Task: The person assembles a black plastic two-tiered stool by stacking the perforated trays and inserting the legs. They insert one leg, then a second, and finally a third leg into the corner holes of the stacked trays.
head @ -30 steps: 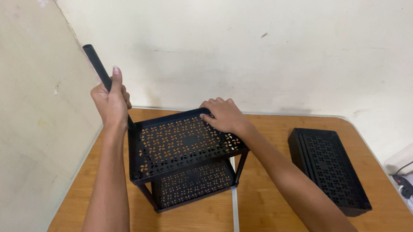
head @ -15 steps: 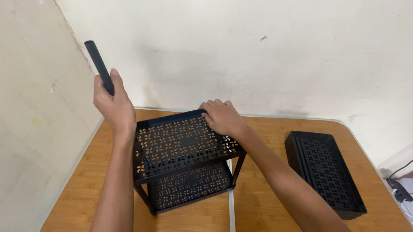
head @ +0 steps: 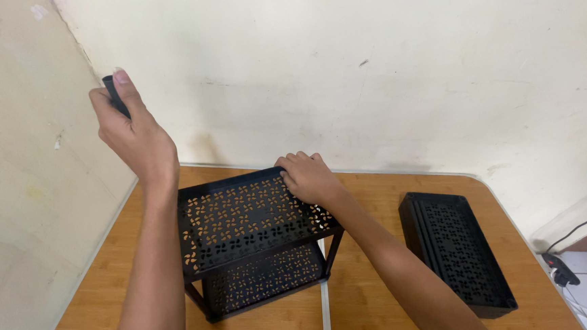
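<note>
The left hand (head: 132, 131) is clamped around a short black plastic tube (head: 114, 94), raised clear above the black perforated two-tier plastic rack (head: 253, 222) on the wooden table (head: 375, 275). The right hand (head: 308, 178) presses flat, fingers together, steadying the rack's top shelf; a spare black perforated tray (head: 458, 250) lies well apart

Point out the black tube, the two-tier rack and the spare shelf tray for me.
black tube (head: 110, 88), head view, top end above the left hand's grip.
two-tier rack (head: 242, 216), head view, middle of its top perforated shelf.
spare shelf tray (head: 456, 243), head view, perforated face.
</note>
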